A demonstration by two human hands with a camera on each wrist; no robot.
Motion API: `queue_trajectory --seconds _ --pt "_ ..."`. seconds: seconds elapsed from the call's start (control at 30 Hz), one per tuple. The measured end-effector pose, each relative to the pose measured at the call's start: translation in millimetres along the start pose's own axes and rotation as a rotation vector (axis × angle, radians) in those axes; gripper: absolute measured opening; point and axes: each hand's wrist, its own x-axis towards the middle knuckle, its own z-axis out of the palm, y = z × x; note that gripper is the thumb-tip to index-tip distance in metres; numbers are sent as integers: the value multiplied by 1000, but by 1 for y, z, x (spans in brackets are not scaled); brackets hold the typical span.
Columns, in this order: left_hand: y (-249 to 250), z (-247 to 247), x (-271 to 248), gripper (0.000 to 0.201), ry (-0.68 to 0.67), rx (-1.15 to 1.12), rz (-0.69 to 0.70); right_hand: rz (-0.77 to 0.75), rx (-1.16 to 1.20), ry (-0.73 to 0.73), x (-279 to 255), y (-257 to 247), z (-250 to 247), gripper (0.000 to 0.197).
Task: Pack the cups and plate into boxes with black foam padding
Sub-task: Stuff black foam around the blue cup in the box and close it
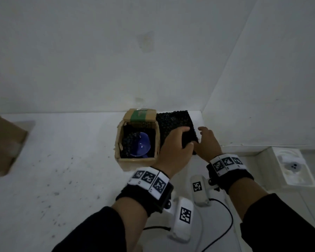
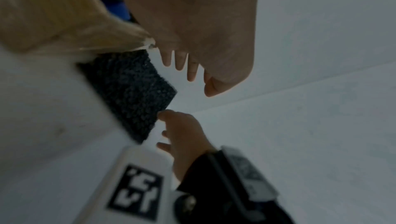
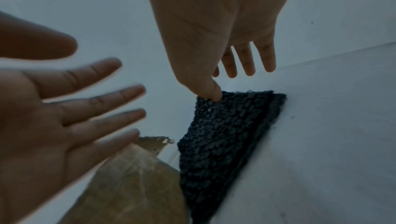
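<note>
Item 1, cardboard box point(image 1: 137, 160): open-topped, small, standing on the white table point(image 1: 62, 160) near the back wall; green tape on its far flap. Black foam lines the inside.

Item 2, blue cup point(image 1: 141, 145): lying inside the box, on the foam lining, its glossy interior facing up.

Item 3, black foam pad point(image 1: 173, 122): flat, pebbled sheet lying on the table just beside the box's right side, in the corner of the two walls. The right wrist view shows a second dark layer at its far edge.

Item 4, left hand point(image 1: 173, 151): over the near part of the pad; fingers straight and spread in the wrist views, holding nothing.

Item 5, right hand point(image 1: 206, 142): at the pad's near right corner; fingers extended and apart, thumb tip touching the pad's edge in the right wrist view. No grip is visible.

Item 6, second cardboard box point(image 1: 5, 142): at the far left of the table, well apart from the rest.

Item 7, white packaging tray point(image 1: 295, 168): off the table's right side, holding a small round object.
</note>
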Motion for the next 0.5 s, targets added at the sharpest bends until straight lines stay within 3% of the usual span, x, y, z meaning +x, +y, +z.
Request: queue_trajectory --seconds 0.1,0.27,0.5 --pt "-24 20 -1 48 -19 126 -145 50 31 -38 6 14 9 69" --pt "-35 33 -1 53 70 229 -361 128 193 -6 9 17 22 71" --pt "-35 46 0 49 135 238 -499 114 150 -23 -4 30 28 34"
